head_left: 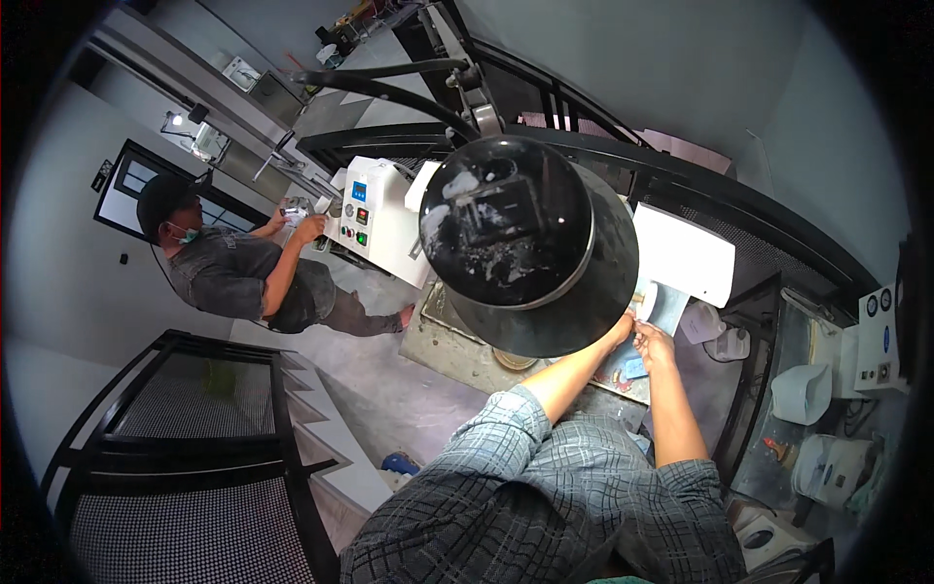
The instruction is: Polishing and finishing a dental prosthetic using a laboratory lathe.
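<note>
My left hand (pixel 620 332) and my right hand (pixel 654 346) meet over the workbench, just past the rim of a large black lamp shade (pixel 545 321). The fingers of both are closed and pinched close together. Whatever lies between them is too small and too brightly lit to make out. Right beyond the fingertips stands a narrow white curved piece (pixel 650 298); I cannot tell whether it is touched. A small blue block (pixel 634 369) lies on the bench below my hands. The lamp shade hides part of the bench beside my left hand.
A large white panel (pixel 686 255) stands behind the hands. On the left is a white control box (pixel 375 219) with buttons, where another person (pixel 229 253) holds a small metallic object. Black mesh railings (pixel 195 467) flank a stair. White containers (pixel 803 393) stand at right.
</note>
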`<state>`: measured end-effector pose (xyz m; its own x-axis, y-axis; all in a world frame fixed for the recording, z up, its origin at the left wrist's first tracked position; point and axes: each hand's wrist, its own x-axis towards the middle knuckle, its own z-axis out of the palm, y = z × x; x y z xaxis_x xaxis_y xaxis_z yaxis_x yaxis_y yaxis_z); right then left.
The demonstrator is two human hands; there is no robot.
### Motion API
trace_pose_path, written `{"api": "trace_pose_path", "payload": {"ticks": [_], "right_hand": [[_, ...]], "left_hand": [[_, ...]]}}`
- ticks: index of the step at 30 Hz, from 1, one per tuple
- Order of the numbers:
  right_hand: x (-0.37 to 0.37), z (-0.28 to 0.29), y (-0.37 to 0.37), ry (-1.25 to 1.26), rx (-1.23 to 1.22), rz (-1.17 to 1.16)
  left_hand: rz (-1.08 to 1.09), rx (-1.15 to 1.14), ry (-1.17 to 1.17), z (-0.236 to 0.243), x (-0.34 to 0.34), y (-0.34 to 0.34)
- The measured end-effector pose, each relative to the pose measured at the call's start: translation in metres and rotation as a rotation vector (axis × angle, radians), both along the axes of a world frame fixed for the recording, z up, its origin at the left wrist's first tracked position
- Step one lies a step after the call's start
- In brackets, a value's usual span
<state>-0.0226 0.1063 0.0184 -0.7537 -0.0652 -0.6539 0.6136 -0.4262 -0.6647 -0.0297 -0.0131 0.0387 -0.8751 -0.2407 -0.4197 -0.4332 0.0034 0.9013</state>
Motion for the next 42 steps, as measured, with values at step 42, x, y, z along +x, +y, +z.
{"api": "trace_pose_path", "payload": {"ticks": [42], "right_hand": [[0.030,0.010,0.009,0.058,0.130,0.218]], "left_hand": [[-0.199,0.356,-0.080,-0.004,0.021,-0.018]]}}
